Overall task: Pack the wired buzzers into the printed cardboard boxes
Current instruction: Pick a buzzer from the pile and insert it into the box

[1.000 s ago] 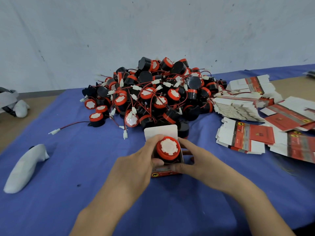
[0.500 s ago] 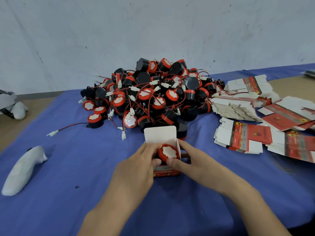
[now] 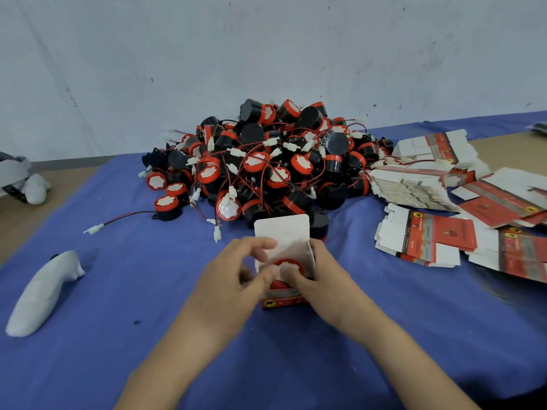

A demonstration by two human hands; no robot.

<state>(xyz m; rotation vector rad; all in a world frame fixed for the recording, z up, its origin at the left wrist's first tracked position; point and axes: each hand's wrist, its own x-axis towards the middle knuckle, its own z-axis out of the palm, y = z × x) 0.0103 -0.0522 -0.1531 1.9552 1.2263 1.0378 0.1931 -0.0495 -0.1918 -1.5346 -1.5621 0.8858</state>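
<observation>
A red printed cardboard box (image 3: pixel 284 301) stands on the blue cloth with its white top flap (image 3: pixel 282 232) raised. A red-rimmed buzzer (image 3: pixel 288 265) sits sunk inside its open top. My left hand (image 3: pixel 233 279) grips the box's left side, fingers curled over the rim. My right hand (image 3: pixel 321 281) holds the right side, with its fingertips on the buzzer. Behind the box lies a big pile of black and red wired buzzers (image 3: pixel 266 164). Flat printed boxes (image 3: pixel 426 238) lie to the right.
A white wrapped object (image 3: pixel 44 291) lies on the blue cloth (image 3: pixel 118 335) at the left. One loose buzzer with its red wire (image 3: pixel 124 216) trails out of the pile's left side. More flat box stacks (image 3: pixel 414 187) reach the right edge. A grey wall stands behind.
The buzzer, which stood proud of the box top, has gone down inside the box. Both hands stayed around the box, and the fingers closed in over its opening.
</observation>
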